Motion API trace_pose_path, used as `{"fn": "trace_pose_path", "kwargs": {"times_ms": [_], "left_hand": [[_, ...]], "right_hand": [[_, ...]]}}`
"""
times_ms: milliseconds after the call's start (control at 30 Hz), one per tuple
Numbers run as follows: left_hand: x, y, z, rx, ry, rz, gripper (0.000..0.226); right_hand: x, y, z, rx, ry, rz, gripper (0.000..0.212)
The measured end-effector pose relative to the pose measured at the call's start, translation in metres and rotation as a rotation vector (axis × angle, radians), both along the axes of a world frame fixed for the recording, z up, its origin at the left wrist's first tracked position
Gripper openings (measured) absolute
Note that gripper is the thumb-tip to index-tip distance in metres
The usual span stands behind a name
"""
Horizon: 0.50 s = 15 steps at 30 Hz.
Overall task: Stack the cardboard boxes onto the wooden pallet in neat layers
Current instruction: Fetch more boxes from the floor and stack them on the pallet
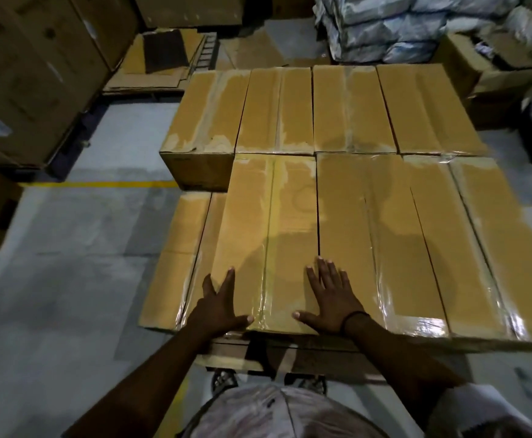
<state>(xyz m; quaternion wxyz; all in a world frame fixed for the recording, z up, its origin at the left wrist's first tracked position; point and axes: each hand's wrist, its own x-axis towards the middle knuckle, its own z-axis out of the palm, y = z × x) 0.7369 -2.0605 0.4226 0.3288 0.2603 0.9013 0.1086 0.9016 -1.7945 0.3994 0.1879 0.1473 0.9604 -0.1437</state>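
Several taped brown cardboard boxes lie side by side in two rows below me. Both my hands press flat on the top of the near-left box (271, 235) of the upper layer. My left hand (219, 306) lies at its near-left corner, fingers spread. My right hand (329, 298) lies at its near-right edge, touching the neighbouring box (372, 235). A lower box (176, 257) shows to the left, one layer down. The far row (321, 109) holds several boxes. The wooden pallet (226, 358) shows only as a strip under the near edge.
Tall cartons (30, 74) stand at the left on a dark pallet. Flattened cardboard (160, 64) lies behind the stack. Wrapped white bundles (400, 23) and an open carton (486, 71) fill the far right. A yellow floor line (94, 184) runs left of the stack.
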Motion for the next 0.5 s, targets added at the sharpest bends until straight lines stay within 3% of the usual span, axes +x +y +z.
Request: {"fn": "trace_pose_path", "kwargs": {"times_ms": [200, 500], "left_hand": [[0.003, -0.008, 0.005, -0.011, -0.022, -0.057, 0.148], [0.002, -0.007, 0.006, -0.032, 0.015, -0.081, 0.154]], "right_hand": [[0.018, -0.005, 0.005, 0.035, -0.07, 0.076, 0.139], [0.019, -0.016, 0.01, 0.046, -0.067, 0.031, 0.135]]}}
